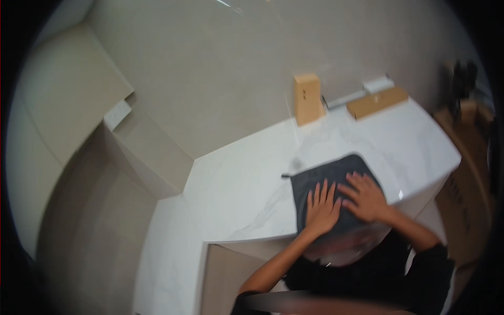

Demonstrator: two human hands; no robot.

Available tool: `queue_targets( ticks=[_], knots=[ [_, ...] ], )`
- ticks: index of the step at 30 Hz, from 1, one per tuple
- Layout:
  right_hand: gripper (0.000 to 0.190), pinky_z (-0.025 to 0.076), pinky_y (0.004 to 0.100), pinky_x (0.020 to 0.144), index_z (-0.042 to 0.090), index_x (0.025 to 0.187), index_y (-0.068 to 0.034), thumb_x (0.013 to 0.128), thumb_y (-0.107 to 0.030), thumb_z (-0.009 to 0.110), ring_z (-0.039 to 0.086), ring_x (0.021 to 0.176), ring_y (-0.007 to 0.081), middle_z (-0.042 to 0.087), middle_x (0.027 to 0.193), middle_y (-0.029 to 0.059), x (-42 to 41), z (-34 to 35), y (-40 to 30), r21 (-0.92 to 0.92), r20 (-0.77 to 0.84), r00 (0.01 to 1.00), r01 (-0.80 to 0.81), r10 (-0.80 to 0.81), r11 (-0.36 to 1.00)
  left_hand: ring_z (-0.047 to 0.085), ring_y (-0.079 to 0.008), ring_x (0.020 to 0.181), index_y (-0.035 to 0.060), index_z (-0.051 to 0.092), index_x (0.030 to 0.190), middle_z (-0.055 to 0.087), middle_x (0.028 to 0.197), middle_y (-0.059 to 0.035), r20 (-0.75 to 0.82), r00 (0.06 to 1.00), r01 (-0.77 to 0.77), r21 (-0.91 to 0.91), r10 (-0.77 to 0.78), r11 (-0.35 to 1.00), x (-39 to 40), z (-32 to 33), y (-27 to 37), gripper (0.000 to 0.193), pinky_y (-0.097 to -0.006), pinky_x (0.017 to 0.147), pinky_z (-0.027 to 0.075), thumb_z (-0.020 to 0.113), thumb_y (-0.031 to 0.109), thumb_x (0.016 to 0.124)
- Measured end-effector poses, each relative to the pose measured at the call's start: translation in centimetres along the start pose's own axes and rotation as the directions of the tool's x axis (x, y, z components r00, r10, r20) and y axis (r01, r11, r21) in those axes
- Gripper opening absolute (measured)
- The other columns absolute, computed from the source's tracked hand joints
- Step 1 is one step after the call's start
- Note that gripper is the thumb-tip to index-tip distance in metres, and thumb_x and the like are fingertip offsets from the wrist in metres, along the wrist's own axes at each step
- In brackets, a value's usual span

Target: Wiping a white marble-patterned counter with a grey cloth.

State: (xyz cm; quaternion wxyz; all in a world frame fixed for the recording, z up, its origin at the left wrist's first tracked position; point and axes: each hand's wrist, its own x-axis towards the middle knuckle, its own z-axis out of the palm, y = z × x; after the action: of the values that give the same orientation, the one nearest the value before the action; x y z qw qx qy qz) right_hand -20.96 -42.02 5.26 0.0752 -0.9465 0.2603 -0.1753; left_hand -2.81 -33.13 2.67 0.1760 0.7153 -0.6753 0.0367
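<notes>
A dark grey cloth [327, 175] with a small hanging loop at its far left corner lies spread on a white marbled countertop [244, 185]. Flat on the cloth's left part rests my left hand [323, 208], fingers apart and pointing away from me. My right hand [366, 199] lies on the cloth's right part, its fingers spread and pointing up and left. The two hands nearly meet at the thumbs. Neither hand grips the cloth. The cloth's near edge reaches the counter's front edge, where my arms and body partly hide it.
An upright light-brown box [308, 100] stands against the wall at the back. To its right lie a long cardboard box [378, 103] and a white object [378, 84]. A large cardboard carton [458, 204] stands beyond the counter's right end. The counter bends towards me at left.
</notes>
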Motion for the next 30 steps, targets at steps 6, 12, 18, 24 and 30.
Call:
queue_targets(
  ticks=[6,12,18,24,30],
  knots=[
    [0.063,0.014,0.0484,0.122,0.040,0.152,-0.017,0.102,-0.055,0.034,0.022,0.151,0.0337,0.029,0.161,0.0171,12.7,0.4,10.1,-0.053,-0.066,0.997,-0.032,0.029,0.998,0.041,-0.0388,0.139,0.0093,0.050,0.142,0.048,0.149,-0.0159,-0.097,0.992,-0.069,0.131,0.082,0.989,16.8,0.2,-4.0,0.046,-0.0581,0.114,0.030,0.041,0.030,0.102],
    [0.056,0.016,0.0533,0.121,0.043,0.149,-0.010,0.102,-0.039,0.034,0.026,0.149,0.0381,0.033,0.158,0.0216,13.3,4.9,5.7,-0.056,-0.090,0.986,-0.148,0.142,0.987,0.030,-0.0383,0.146,0.0056,0.042,0.149,0.038,0.157,-0.0165,-0.115,0.987,0.117,0.066,-0.109,0.991,13.8,3.1,-5.2,0.054,-0.0561,0.119,0.019,0.034,0.035,0.104],
    [0.061,0.014,0.0544,0.121,0.041,0.152,-0.013,0.100,-0.046,0.040,0.024,0.149,0.0397,0.032,0.158,0.0236,-3.1,-0.6,0.7,-0.068,0.024,1.000,-0.012,0.013,0.998,0.033,-0.0420,0.144,0.0068,0.042,0.149,0.038,0.155,-0.0200,-0.028,0.993,-0.116,0.052,0.117,0.992,2.1,0.2,0.0,0.053,-0.0573,0.118,0.022,0.045,0.031,0.101],
    [0.064,0.014,0.0508,0.122,0.041,0.151,-0.017,0.099,-0.055,0.039,0.025,0.150,0.0357,0.032,0.160,0.0180,12.1,0.3,9.3,-0.052,-0.103,0.993,-0.068,0.062,0.996,0.037,-0.0428,0.141,0.0077,0.046,0.146,0.042,0.152,-0.0207,-0.188,0.979,-0.059,0.113,0.080,0.992,14.6,1.0,-3.7,0.052,-0.0566,0.118,0.023,0.041,0.036,0.102],
    [0.057,0.023,0.0571,0.117,0.050,0.142,-0.005,0.097,-0.038,0.045,0.038,0.140,0.0447,0.044,0.148,0.0275,9.1,4.7,5.3,-0.180,-0.250,0.967,0.007,-0.053,0.984,0.036,-0.0408,0.142,0.0056,0.045,0.147,0.040,0.154,-0.0209,-0.186,0.982,-0.008,0.066,0.020,0.998,8.1,1.4,-2.3,0.052,-0.0554,0.118,0.022,0.040,0.031,0.102]
  ],
)
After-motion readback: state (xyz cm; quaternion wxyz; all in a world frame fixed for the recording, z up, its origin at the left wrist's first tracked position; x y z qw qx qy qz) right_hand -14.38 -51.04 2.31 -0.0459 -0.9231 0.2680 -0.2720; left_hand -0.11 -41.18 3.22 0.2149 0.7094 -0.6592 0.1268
